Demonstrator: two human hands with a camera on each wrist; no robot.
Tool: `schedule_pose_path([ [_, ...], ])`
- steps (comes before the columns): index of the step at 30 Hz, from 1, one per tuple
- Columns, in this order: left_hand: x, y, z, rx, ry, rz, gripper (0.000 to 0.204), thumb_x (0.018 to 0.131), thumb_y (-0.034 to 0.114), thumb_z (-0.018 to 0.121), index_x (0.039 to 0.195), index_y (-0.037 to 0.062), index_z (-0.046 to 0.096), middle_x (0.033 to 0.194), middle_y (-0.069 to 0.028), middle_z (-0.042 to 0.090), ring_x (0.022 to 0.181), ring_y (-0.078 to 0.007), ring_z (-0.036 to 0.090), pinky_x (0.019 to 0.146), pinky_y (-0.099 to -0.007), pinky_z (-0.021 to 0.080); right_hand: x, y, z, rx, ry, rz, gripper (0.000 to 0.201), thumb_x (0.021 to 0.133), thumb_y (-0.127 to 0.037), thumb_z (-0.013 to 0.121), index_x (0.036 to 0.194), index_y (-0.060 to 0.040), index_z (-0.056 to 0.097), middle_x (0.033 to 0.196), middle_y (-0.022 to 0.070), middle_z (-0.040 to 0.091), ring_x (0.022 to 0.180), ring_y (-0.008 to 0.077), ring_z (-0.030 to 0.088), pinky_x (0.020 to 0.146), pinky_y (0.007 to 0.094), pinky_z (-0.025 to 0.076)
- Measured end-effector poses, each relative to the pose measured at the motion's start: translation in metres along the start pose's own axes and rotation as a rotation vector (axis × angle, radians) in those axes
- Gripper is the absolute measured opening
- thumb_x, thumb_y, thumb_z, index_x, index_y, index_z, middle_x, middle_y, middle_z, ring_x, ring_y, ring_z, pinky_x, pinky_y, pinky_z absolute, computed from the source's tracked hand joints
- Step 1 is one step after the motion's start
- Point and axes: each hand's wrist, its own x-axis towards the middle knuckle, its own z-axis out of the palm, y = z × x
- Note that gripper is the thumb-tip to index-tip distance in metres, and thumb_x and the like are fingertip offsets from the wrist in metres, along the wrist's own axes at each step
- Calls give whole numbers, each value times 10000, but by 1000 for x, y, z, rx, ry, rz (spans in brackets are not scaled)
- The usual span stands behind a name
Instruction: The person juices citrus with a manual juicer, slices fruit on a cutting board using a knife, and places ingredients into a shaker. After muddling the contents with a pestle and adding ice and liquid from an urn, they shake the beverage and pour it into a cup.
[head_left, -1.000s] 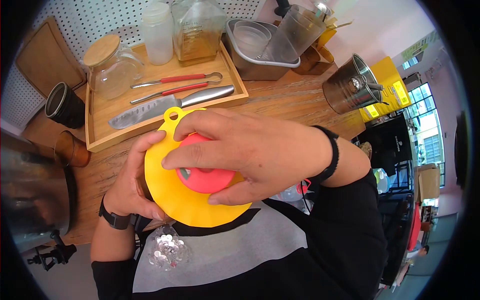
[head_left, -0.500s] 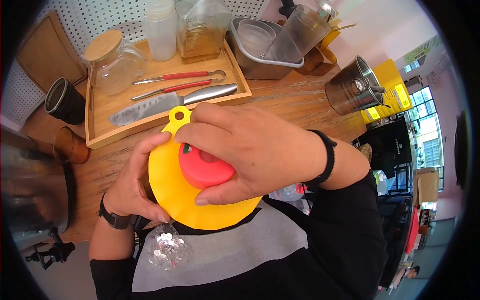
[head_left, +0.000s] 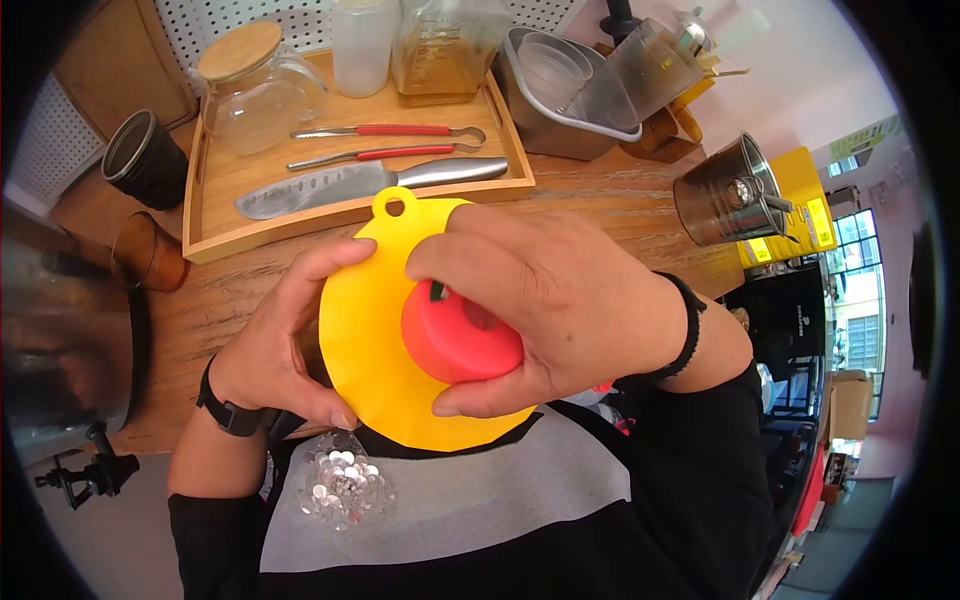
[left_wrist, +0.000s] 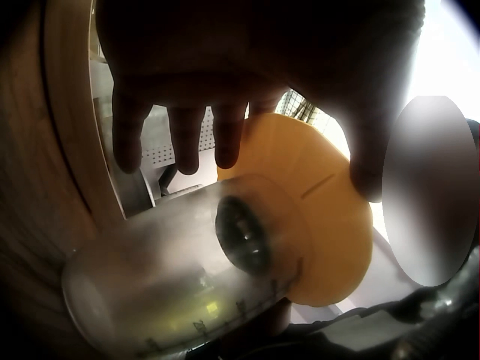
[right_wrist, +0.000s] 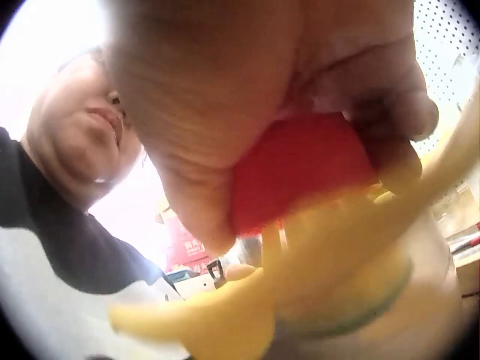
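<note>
A yellow round lid-like disc [head_left: 365, 340] with a holed tab is held in front of the person's chest. My left hand [head_left: 272, 345] grips its left rim, thumb and index finger spread along the edge. My right hand [head_left: 570, 305] holds a red round knob [head_left: 455, 345] at the disc's middle, fingers on the far side and thumb on the near side. Beneath the disc, the left wrist view shows a clear cylinder [left_wrist: 135, 285] with printed markings. Dark and round, a piece [left_wrist: 244, 236] shows through its wall near the disc. The disc's right part is hidden under my right hand.
Beyond my hands, a wooden tray [head_left: 225, 243] carries a knife [head_left: 330, 193], red-handled tongs [head_left: 405, 130], a wooden-lidded glass pitcher [head_left: 255, 105] and bottles. A steel bucket [head_left: 715, 200] stands right. Cups and a large dark appliance [head_left: 65, 350] are at left.
The right hand has turned the red knob clockwise on the disc: its dark slot has gone from the left side to the top. Both hands and the disc have shifted right in view.
</note>
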Motion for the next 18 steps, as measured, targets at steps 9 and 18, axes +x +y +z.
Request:
schedule_pose_path([
  [9, 3, 8, 8, -36, 52, -56, 1105, 581, 296, 930, 1459, 70, 298, 1408, -120, 420, 1320, -233, 401, 1108, -360, 307, -6, 7, -18, 97, 65, -205, 563, 658, -130, 780, 1198, -108, 622, 1240, 207, 498, 1060, 387, 553, 882, 419, 483],
  [18, 5, 9, 6, -30, -1, 30, 1060, 610, 222, 913, 1458, 78, 293, 1384, -125, 448, 1298, -238, 430, 1093, -361, 345, -4, -3, -9, -60, 43, -66, 609, 651, -303, 822, 1175, -81, 604, 1108, 195, 544, 933, 350, 597, 750, 377, 512],
])
